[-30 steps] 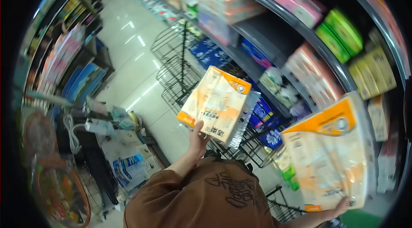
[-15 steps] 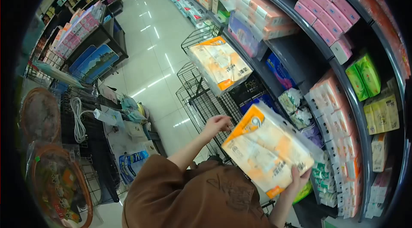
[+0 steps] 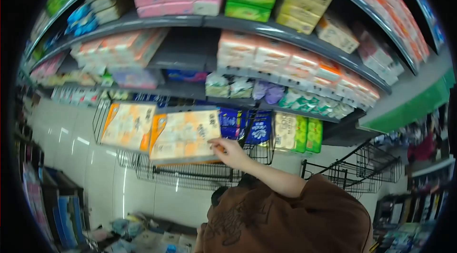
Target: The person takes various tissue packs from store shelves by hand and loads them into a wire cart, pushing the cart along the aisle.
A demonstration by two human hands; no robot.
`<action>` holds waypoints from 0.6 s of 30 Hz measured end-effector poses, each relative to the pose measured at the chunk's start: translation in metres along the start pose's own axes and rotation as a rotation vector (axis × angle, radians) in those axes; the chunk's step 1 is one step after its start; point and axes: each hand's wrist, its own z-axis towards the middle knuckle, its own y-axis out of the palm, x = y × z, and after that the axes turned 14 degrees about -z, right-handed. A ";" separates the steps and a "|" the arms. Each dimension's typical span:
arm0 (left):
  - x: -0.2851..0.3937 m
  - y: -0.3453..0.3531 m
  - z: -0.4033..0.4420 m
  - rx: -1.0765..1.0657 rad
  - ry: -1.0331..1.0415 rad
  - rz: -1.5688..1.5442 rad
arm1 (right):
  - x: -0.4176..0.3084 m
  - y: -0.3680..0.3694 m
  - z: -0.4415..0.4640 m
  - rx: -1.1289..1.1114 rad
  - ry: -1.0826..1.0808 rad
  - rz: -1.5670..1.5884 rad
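Two clear-wrapped tissue packs in orange and cream lie side by side on a black wire rack (image 3: 190,177). The left pack (image 3: 126,126) sits near the rack's left end, and the right pack (image 3: 188,131) lies against it. My right hand (image 3: 229,152) is at the right edge of the right pack, its fingers curled together on the wrapping. My left hand is out of sight; only a little of that arm shows beside the brown shirt (image 3: 290,219).
Behind the rack, a grey shelf (image 3: 185,57) holds pink, green and peach tissue packs. Blue packs (image 3: 257,126) and green packs (image 3: 314,134) stand low, right of my hand. Another wire rack (image 3: 352,169) is at the right. Goods fill the lower left.
The view has turned right to face the shelves. The pack my right hand carried now lies on the rack beside the other one. My left hand has left the view.
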 end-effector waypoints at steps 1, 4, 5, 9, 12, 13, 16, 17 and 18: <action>-0.001 -0.001 -0.003 0.000 -0.038 0.041 | 0.002 -0.013 -0.004 0.033 0.024 0.018; 0.016 0.010 0.004 -0.007 -0.080 0.160 | 0.037 -0.060 -0.002 0.224 0.095 0.075; 0.029 0.017 0.010 -0.012 -0.068 0.206 | 0.046 -0.094 0.003 0.389 0.080 -0.088; 0.109 0.074 0.041 -0.043 0.099 0.332 | 0.095 -0.255 0.022 0.715 0.104 -0.476; 0.159 0.137 0.020 -0.115 0.291 0.198 | 0.114 -0.377 0.045 0.907 -0.007 -0.883; 0.172 0.160 0.004 -0.142 0.355 0.145 | 0.119 -0.412 0.056 0.990 -0.050 -1.132; 0.178 0.208 -0.018 -0.170 0.305 0.107 | 0.150 -0.498 0.083 0.862 -0.022 -1.454; 0.173 0.219 -0.018 -0.184 0.304 0.167 | 0.155 -0.513 0.088 0.783 0.067 -1.464; 0.165 0.226 -0.021 -0.196 0.302 0.226 | 0.159 -0.527 0.094 0.703 0.153 -1.468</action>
